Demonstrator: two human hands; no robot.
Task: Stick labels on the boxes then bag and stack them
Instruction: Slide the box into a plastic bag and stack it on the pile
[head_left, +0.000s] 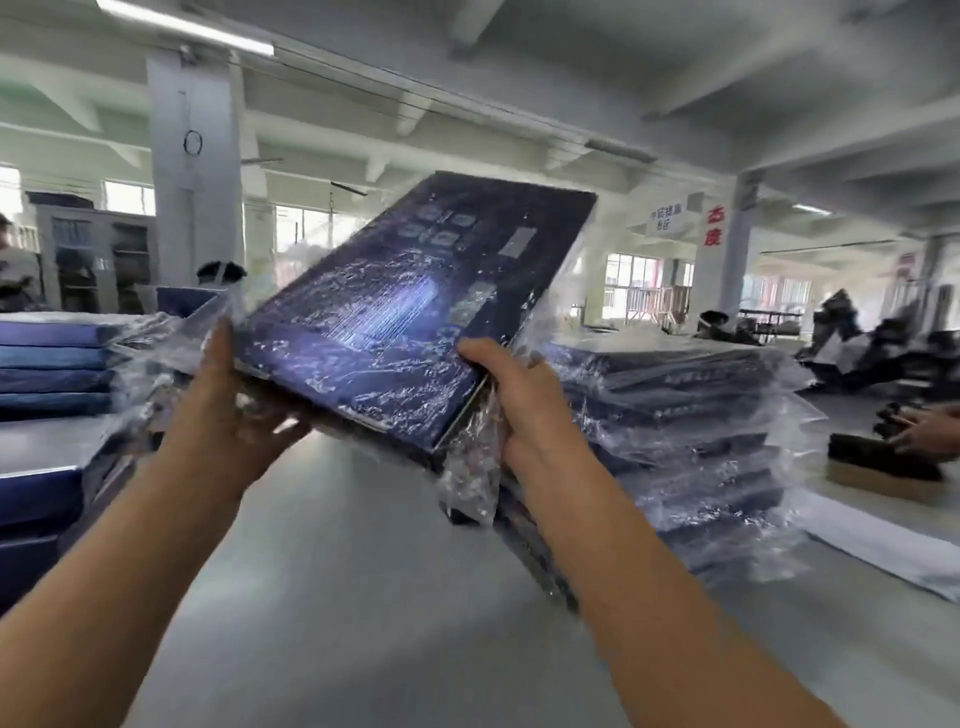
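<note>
A grey counter (363, 571) carries a stack of bagged boxes (691, 441) at right and bare blue boxes (52, 364) at left. Above it a tilted dark box (405, 312) in a clear bag (470, 478) is gripped by left hand (228, 415) and right hand (524, 410), fingers curled round its near corners.

Both hands (228, 410) (511, 410) hold bagged box (395, 317) tilted

Bright, soft daylight comes from the windows (631, 275) across the back, blown out to white at the far left edge. A ceiling tube light (184, 26) glows at upper left. White glare streaks the plastic over the bagged box (395, 322) at centre. Motion blur smears the whole frame, worst along the bottom and right edges. The pillar (195, 171) and ceiling beams (727, 67) bow with wide-angle distortion; shadows are faint.
</note>
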